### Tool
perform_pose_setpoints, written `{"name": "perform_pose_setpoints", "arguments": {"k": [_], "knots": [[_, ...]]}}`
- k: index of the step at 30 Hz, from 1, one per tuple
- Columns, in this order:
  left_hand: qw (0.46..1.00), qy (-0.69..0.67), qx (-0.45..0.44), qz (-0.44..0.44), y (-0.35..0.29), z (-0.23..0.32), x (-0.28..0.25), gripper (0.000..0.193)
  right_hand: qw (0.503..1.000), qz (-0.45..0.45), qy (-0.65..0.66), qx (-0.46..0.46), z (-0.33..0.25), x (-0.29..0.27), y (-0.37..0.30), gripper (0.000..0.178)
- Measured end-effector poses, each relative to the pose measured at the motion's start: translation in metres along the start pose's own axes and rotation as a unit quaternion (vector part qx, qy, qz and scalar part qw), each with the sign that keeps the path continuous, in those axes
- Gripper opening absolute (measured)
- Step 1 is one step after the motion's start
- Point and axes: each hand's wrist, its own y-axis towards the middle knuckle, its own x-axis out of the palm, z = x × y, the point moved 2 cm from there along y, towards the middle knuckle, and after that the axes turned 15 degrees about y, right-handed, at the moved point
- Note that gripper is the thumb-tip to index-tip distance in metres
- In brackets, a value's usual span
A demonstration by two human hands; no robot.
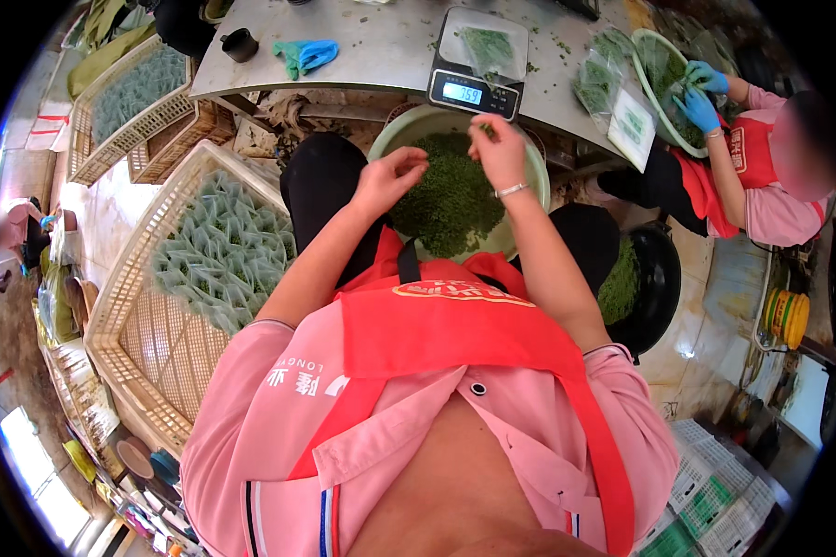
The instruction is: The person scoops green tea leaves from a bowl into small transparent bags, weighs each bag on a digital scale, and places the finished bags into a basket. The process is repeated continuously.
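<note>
Green leaves (450, 200) fill a pale basin (541, 190) in the lap, below the worktop (381, 46) scale (478, 60). Right hand (497, 148) pinches leaves at the far rim; left hand (388, 178), loosely curled, hovers directly above the heap.

Both hands (392, 176) over leaf-filled basin (539, 181)

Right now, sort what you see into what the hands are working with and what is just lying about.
In use:
- left hand and right hand, over the bowl of green leaves
- digital scale with a clear bag on it
- crate of filled bags

Lying about:
- blue gloves
- dark cup
- yellow reel
- black basin of leaves
</note>
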Motion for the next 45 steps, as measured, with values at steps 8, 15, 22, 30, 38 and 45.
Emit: {"name": "perform_pose_setpoints", "arguments": {"k": [8, 15, 22, 30, 38, 45], "knots": [[0.941, -0.285, -0.059, -0.172, 0.008, 0.003, 0.030, 0.039, 0.982, -0.129, -0.088, 0.109, -0.004, 0.016, -0.048, 0.020], [0.941, -0.303, -0.086, -0.125, 0.004, -0.003, 0.019, 0.025, 0.938, -0.123, -0.180, -0.269, -0.002, 0.033, -0.049, 0.018], [0.941, -0.313, -0.052, -0.120, 0.008, -0.011, 0.030, 0.024, 0.975, -0.127, -0.176, 0.051, -0.014, 0.020, -0.052, 0.020], [0.956, -0.261, -0.100, -0.093, 0.008, -0.013, 0.024, 0.027, 0.953, -0.030, -0.272, -0.132, -0.043, -0.004, -0.002, 0.026], [0.955, -0.265, -0.097, -0.090, 0.008, -0.016, 0.022, 0.025, 0.906, 0.029, -0.421, -0.032, -0.039, -0.001, 0.074, 0.031], [0.954, -0.274, -0.091, -0.088, 0.009, -0.016, 0.020, 0.025, 0.979, 0.013, -0.203, -0.018, -0.019, -0.011, 0.044, 0.023]]}}
